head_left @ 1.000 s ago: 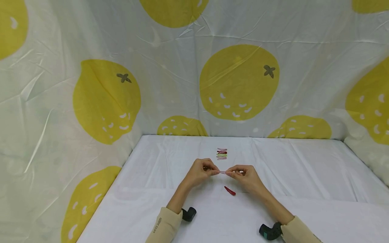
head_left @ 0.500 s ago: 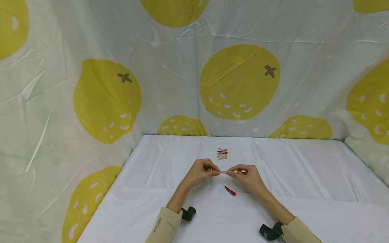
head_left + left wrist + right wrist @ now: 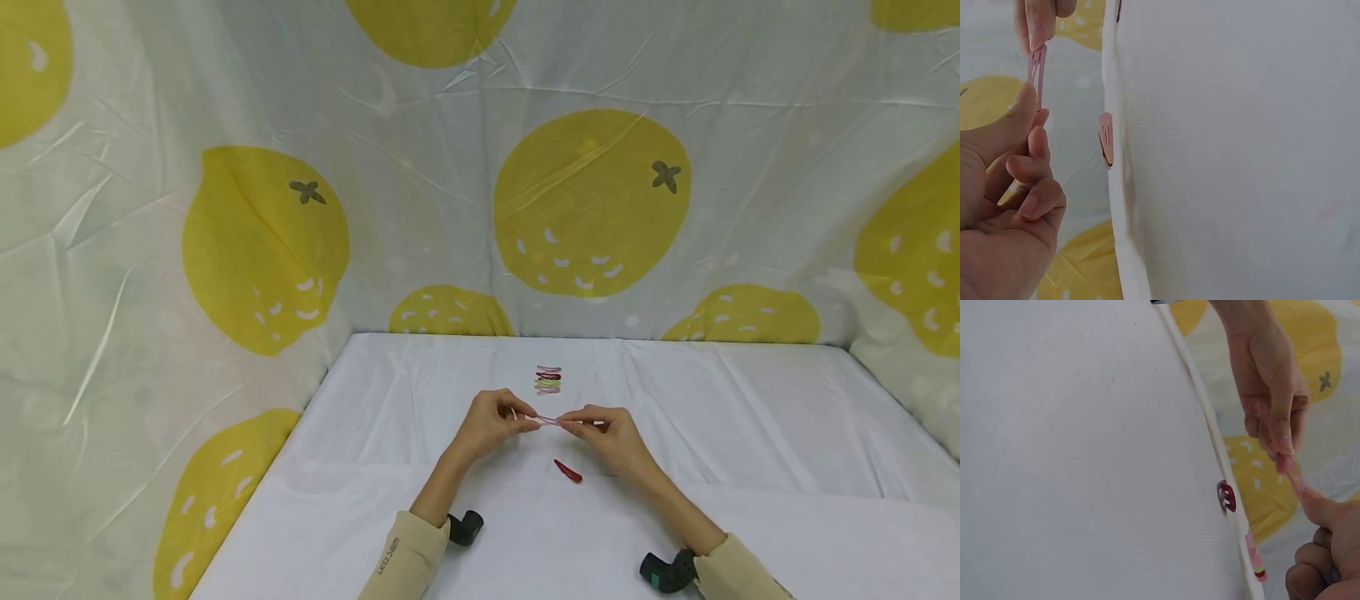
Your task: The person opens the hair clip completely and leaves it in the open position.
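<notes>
A pink snap hair clip [image 3: 547, 420] is held above the white table between both hands, its narrow legs parted. My left hand [image 3: 489, 423] grips one end with thumb and forefinger, the other fingers curled in loosely. At the opposite end, my right hand [image 3: 609, 435] pinches the clip between thumb and fingertips. The left wrist view shows slots in the clip [image 3: 1037, 59] near the right fingertips. On the cloth just below the hands lies a red hair clip [image 3: 567, 471].
Beyond the hands, several hair clips [image 3: 548, 380] in pink, red and green lie stacked in a short row. White cloth covers the table [image 3: 375, 433]. A lemon-print curtain [image 3: 420, 208] hangs behind and at the sides. Dark wrist devices [image 3: 467, 528] sit under both forearms.
My left fingertips have shifted slightly up and away, thumb and forefinger further apart. The pink hair clip's legs now look spread, where they ran close together before. The right hand barely moves.
</notes>
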`<action>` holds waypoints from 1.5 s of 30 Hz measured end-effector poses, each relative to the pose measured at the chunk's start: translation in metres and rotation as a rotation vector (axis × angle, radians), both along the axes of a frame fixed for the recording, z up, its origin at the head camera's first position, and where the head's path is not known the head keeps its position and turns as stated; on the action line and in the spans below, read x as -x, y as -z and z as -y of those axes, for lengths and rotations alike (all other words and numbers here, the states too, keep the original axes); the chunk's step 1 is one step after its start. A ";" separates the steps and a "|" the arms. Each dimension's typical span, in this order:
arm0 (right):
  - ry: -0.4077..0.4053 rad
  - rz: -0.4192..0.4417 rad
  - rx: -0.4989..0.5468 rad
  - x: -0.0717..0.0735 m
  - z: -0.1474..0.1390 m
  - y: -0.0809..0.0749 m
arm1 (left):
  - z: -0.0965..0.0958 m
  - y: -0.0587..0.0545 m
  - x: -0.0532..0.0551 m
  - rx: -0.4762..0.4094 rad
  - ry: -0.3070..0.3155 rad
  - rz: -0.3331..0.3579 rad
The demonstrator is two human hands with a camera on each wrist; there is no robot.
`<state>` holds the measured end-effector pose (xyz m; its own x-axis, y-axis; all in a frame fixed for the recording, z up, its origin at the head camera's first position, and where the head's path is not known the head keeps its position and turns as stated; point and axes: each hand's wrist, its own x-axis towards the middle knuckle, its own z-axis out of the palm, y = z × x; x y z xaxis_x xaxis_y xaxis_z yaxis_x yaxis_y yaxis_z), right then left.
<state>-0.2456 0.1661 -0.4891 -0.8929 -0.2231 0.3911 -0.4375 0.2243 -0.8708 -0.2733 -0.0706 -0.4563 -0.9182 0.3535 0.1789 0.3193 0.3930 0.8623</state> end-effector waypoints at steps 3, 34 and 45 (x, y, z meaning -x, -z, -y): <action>0.014 -0.024 -0.001 0.000 0.000 0.000 | -0.001 0.000 0.001 0.007 0.002 -0.025; 0.280 0.204 -0.167 0.062 0.011 0.010 | -0.026 0.004 0.049 0.197 -0.157 -0.033; 0.303 0.224 -0.191 0.065 0.013 0.009 | -0.028 0.010 0.060 0.226 -0.182 0.006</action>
